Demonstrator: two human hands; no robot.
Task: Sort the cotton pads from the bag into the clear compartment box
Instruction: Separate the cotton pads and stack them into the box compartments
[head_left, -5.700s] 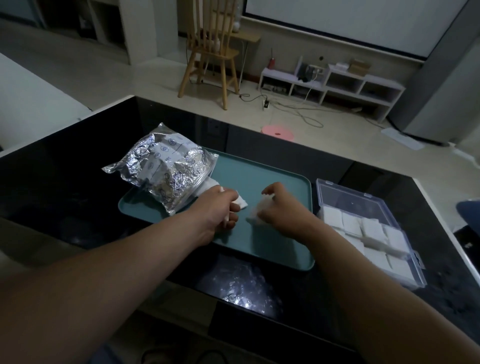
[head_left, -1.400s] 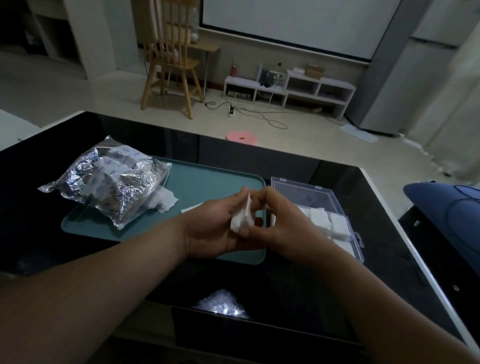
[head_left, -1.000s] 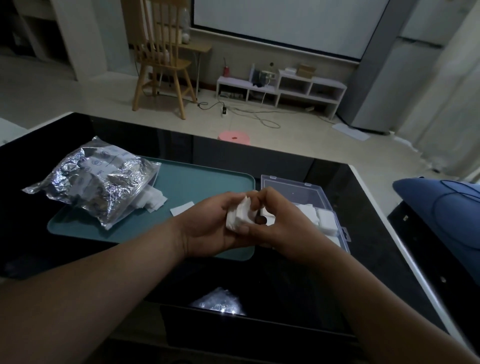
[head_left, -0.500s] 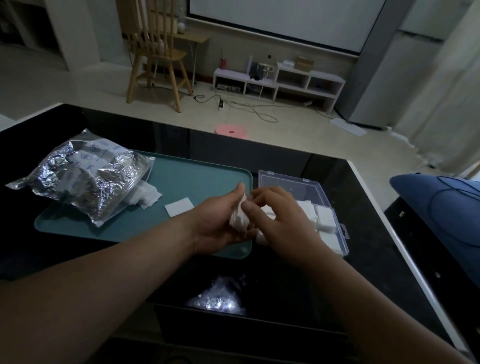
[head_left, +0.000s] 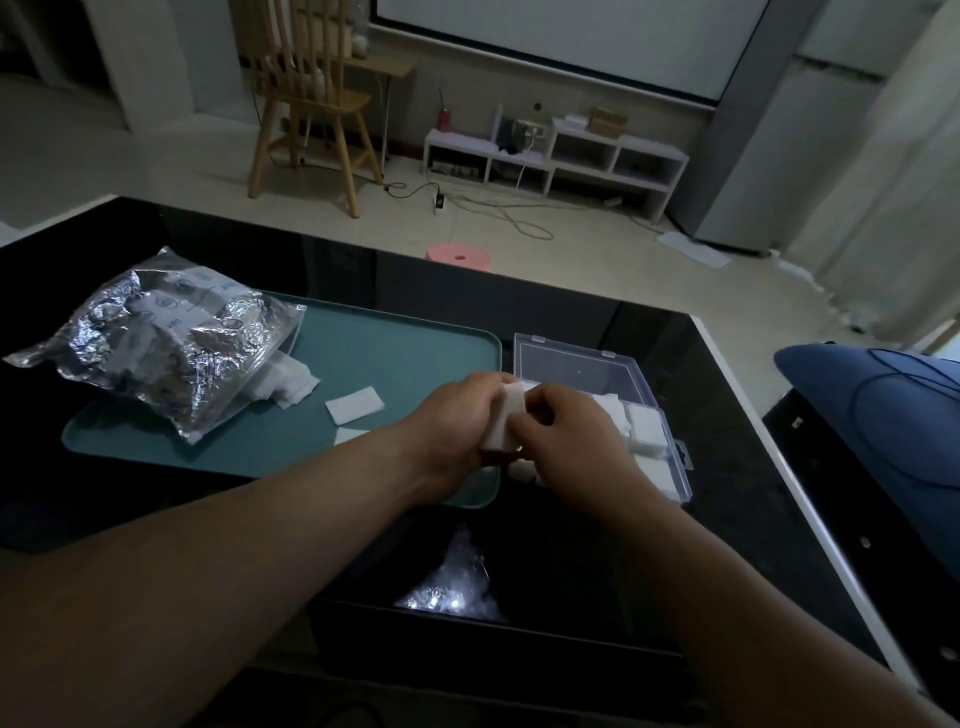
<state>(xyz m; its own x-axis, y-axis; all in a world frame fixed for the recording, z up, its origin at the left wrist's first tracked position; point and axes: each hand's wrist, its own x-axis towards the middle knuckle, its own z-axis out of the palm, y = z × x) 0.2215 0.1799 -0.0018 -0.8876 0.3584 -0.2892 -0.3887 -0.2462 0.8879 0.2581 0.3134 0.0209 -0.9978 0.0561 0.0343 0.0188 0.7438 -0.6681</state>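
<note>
A small stack of white cotton pads (head_left: 506, 418) is held between both hands, just over the left edge of the clear compartment box (head_left: 587, 364). My left hand (head_left: 452, 421) grips the stack from the left; my right hand (head_left: 566, 441) pinches it from the right. White pads (head_left: 647, 423) fill the box's compartments, partly hidden by my right hand. The crinkled silver bag (head_left: 161, 343) lies on the left end of the teal tray (head_left: 395, 353), with pads (head_left: 291, 382) spilling from its mouth. A loose pad (head_left: 355, 404) lies on the tray, and another pad (head_left: 349, 435) lies beside my left forearm.
The tray and box sit side by side on a glossy black table (head_left: 675, 519), whose white right edge runs close to the box. A blue cushion (head_left: 878, 415) lies off the table to the right. A wooden chair (head_left: 306, 98) and a pink stool (head_left: 458, 255) stand on the floor beyond.
Both hands have carried the stack of pads from over the tray rightward and down to the box's left edge. The view has swung right.
</note>
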